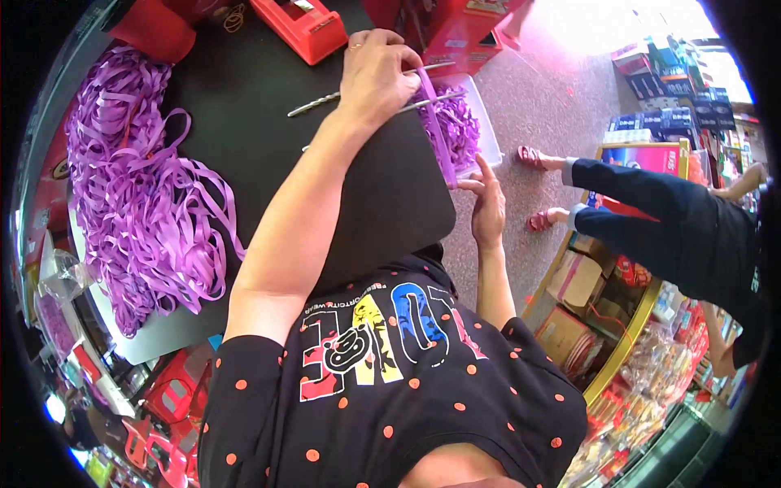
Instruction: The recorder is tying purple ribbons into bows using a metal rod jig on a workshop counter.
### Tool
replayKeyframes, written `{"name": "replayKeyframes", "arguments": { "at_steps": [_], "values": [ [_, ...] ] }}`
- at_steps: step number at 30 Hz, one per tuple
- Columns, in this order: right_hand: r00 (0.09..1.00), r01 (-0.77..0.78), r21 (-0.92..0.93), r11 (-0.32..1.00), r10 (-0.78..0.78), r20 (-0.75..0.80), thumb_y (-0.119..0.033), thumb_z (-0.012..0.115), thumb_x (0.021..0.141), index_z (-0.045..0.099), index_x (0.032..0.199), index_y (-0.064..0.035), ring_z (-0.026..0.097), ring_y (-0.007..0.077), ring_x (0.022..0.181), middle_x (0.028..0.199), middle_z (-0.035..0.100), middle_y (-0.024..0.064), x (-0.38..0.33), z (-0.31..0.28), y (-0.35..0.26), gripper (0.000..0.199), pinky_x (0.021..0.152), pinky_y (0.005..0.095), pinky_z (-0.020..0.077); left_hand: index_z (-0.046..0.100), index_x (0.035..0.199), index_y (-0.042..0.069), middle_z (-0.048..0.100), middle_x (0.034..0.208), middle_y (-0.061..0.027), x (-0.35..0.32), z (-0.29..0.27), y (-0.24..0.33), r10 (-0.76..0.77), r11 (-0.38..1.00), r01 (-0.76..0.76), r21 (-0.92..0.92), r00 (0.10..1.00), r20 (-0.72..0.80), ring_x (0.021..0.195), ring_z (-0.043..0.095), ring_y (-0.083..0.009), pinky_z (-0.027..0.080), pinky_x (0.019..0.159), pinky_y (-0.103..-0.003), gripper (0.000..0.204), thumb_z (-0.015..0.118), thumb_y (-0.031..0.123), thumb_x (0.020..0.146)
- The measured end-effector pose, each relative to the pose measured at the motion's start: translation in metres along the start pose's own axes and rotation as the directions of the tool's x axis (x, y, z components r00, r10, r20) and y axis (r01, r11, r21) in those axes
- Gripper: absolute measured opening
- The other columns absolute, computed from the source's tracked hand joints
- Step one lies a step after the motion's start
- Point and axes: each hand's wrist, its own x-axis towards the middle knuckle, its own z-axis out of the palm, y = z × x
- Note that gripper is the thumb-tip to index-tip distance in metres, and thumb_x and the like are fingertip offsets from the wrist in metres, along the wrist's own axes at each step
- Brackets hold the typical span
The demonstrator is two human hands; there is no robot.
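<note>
One ribbon heap (pixel 142 187); one tape dispenser (pixel 303 26); one white tray (pixel 488 130); two hands.

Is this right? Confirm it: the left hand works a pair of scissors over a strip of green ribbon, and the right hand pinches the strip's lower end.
Not quite. The ribbon strip is purple, not green, as the head view shows. The rest stands: the left hand works the scissors over it, and the right hand pinches its lower end.

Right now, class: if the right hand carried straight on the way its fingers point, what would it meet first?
The right hand points up at the taut purple ribbon strip, already touching its lower end; beyond lies the white tray of ribbon pieces. Depth is unclear.
</note>
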Motion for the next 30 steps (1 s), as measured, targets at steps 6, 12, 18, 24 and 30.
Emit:
{"name": "replayKeyframes", "arguments": {
  "at_steps": [6,12,18,24,30],
  "values": [
    [0.973,0.223,0.188,0.957,-0.208,-0.095,-0.042,0.029,0.099,0.039,0.133,0.0067,0.055,0.0161,0.095,0.083,0.063,0.0082,-0.006,0.004,-0.060,0.060,0.099,0.0388,0.0265,0.073,0.085,0.012,0.060,0.109,-0.0090,0.000,0.002,0.000,-0.005,1.000,0.006,-0.023,1.000,0.031,0.111,0.047,-0.0294,0.037,0.096,-0.038,0.021,0.073,0.011,0.063],
    [0.953,0.292,0.253,0.923,-0.302,0.004,-0.043,0.027,0.099,0.042,0.132,0.0058,0.047,0.0127,0.086,0.083,0.069,0.0116,0.015,0.012,-0.101,0.061,0.093,0.0348,0.0287,0.072,0.085,0.011,0.059,0.110,-0.0091,-0.001,-0.001,0.002,-0.023,1.000,0.024,-0.016,0.999,0.048,0.111,0.047,-0.0292,0.038,0.096,-0.038,0.021,0.073,0.011,0.064],
    [0.783,0.538,0.191,0.821,-0.571,0.248,-0.042,0.020,0.100,0.032,0.139,0.0034,0.048,0.0123,0.088,0.087,0.070,0.0096,0.114,0.029,-0.153,0.061,0.089,0.0318,0.0318,0.072,0.080,0.007,0.059,0.108,-0.0104,-0.001,0.002,0.001,-0.054,0.998,0.054,0.024,0.999,0.009,0.109,0.048,-0.0293,0.039,0.095,-0.037,0.017,0.072,0.013,0.064],
    [0.829,0.340,0.139,0.930,-0.366,0.423,-0.052,0.027,0.097,0.023,0.146,-0.0150,0.058,0.0117,0.084,0.098,0.068,0.0104,0.223,0.068,-0.146,0.061,0.084,0.0244,0.0385,0.071,0.076,0.005,0.059,0.108,-0.0113,-0.001,0.001,0.002,-0.071,0.997,0.070,0.015,0.997,0.015,0.111,0.046,-0.0295,0.038,0.096,-0.037,0.015,0.070,0.013,0.063],
    [0.864,0.248,-0.079,0.965,-0.184,0.470,-0.045,0.020,0.100,0.024,0.143,-0.0012,0.057,0.0137,0.100,0.097,0.068,0.0107,0.240,0.077,-0.082,0.061,0.101,0.0274,0.0309,0.071,0.074,0.005,0.059,0.108,-0.0109,-0.001,0.001,0.000,-0.043,0.999,0.043,-0.004,0.999,-0.014,0.109,0.046,-0.0303,0.038,0.096,-0.037,0.015,0.069,0.014,0.062]
  ]
}}
